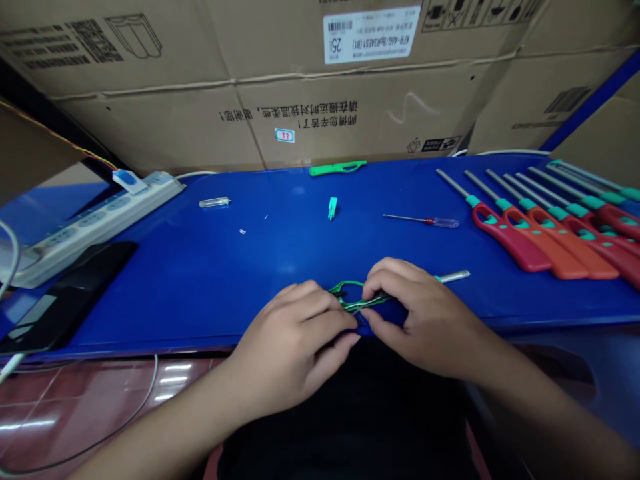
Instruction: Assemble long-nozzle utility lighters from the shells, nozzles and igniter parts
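Both hands grip an opened green-and-black utility lighter body (356, 298) just above the table's near edge. My left hand (290, 350) pinches its looped green end, and my right hand (415, 313) holds the middle, with the lighter's metal nozzle (454, 276) pointing right. Beyond my hands lie a green casing half (338, 168), a small teal plastic part (333, 209), a small screwdriver (421, 221) and a transparent tube (214, 202). Two tiny bits (243, 231) sit to the left. My fingers hide much of the lighter body.
Several assembled red and orange utility lighters (550, 230) lie side by side at the right of the blue table (165, 320). A white power strip (95, 223) and a black phone or tablet (65, 297) lie at the left. Cardboard boxes (320, 100) stand behind.
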The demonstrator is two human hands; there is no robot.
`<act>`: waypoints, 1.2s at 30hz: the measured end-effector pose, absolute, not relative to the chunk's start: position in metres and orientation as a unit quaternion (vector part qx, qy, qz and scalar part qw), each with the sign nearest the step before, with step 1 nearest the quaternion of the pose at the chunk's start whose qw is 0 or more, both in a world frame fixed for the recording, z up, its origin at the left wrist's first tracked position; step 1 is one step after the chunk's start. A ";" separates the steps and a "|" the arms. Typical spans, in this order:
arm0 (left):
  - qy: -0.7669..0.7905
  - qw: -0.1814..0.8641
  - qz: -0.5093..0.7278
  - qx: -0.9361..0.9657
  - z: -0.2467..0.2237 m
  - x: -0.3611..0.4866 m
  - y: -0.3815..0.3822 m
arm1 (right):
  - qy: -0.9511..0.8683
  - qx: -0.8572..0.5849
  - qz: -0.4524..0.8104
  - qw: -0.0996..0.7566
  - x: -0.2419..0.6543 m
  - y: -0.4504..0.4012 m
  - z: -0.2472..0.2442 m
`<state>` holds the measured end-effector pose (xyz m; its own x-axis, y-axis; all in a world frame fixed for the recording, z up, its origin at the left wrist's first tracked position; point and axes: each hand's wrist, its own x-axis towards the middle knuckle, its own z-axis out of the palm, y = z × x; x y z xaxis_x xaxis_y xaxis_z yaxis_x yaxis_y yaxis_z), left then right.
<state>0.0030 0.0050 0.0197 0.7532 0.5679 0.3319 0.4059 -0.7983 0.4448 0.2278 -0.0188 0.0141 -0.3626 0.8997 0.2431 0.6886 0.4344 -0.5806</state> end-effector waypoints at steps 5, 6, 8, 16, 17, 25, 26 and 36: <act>0.306 0.209 0.241 0.897 0.026 0.006 0.018 | -0.803 -0.489 0.201 0.275 0.228 -0.019 0.015; 0.311 0.212 0.237 0.896 0.027 0.008 0.020 | -0.803 -0.488 0.202 0.276 0.228 -0.019 0.014; 0.315 0.216 0.227 0.896 0.028 0.011 0.023 | -0.804 -0.487 0.202 0.276 0.228 -0.019 0.014; 0.301 0.239 0.194 0.902 0.027 0.014 0.026 | -0.810 -0.484 0.191 0.272 0.229 -0.017 0.014; 0.301 0.240 0.194 0.903 0.027 0.013 0.026 | -0.813 -0.481 0.188 0.270 0.229 -0.017 0.014; 0.273 0.164 0.184 0.930 0.027 0.010 0.021 | -0.830 -0.462 0.153 0.272 0.229 -0.020 0.011; 0.270 0.155 0.182 0.933 0.026 0.010 0.021 | -0.831 -0.462 0.149 0.272 0.229 -0.021 0.010; 0.268 0.154 0.170 0.936 0.030 0.009 0.017 | -0.839 -0.472 0.118 0.245 0.227 -0.022 0.011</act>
